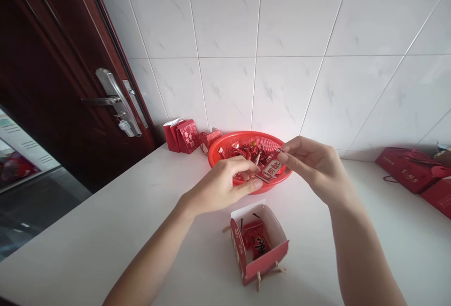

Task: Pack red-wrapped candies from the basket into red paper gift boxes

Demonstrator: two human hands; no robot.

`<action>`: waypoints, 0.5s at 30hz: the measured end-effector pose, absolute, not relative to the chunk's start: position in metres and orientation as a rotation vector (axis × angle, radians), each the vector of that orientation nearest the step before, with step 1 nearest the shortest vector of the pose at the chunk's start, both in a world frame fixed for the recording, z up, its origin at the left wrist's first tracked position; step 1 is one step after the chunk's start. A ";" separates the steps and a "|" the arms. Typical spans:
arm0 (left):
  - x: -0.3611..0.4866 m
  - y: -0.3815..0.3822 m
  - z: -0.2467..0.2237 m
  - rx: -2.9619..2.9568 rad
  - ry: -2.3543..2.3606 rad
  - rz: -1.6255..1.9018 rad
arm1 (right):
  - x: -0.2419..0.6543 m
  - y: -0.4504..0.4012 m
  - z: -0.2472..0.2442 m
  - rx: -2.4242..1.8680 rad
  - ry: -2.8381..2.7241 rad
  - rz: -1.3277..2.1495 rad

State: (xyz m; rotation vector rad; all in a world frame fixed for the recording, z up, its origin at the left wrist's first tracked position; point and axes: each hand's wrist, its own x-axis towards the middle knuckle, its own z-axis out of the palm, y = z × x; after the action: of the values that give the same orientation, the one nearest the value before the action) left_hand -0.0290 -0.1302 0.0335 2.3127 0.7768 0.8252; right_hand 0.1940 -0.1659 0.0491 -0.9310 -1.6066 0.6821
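Note:
A red wrapped packet (272, 167) with light lettering is held over the right part of a red plastic basket (218, 150). My left hand (229, 181) pinches its lower left edge, and my right hand (313, 165) pinches its upper right corner. Shiny red wrapped sweets (240, 149) lie inside the basket. Nearer to me, a small red and white box (268, 259) stands with its top open and rope cords at its sides. Red packets (256, 240) with black lettering lie in it.
Folded red boxes (185, 136) and a small red box (211, 141) stand by the tiled wall, left of the basket. Red bags (408, 170) lie at the right on the white table (141, 231). A dark red door (52, 52) with a metal handle is at the left.

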 end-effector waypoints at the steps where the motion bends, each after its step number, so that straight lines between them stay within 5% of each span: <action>1: -0.033 -0.134 0.036 2.341 0.795 0.733 | 0.195 -0.168 0.051 -0.940 -1.607 0.657; 9: -0.040 -0.149 0.034 2.467 0.865 0.068 | 0.199 -0.183 0.059 -0.928 -1.692 0.730; 15: -0.034 -0.157 0.027 2.561 0.937 0.244 | 0.197 -0.193 0.060 -0.976 -1.896 0.765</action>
State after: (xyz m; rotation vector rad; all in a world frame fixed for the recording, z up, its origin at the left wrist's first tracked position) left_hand -0.0336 -0.1571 0.0274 2.5606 0.9372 0.2443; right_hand 0.1969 -0.1927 0.0596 -0.9759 -1.8958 0.7648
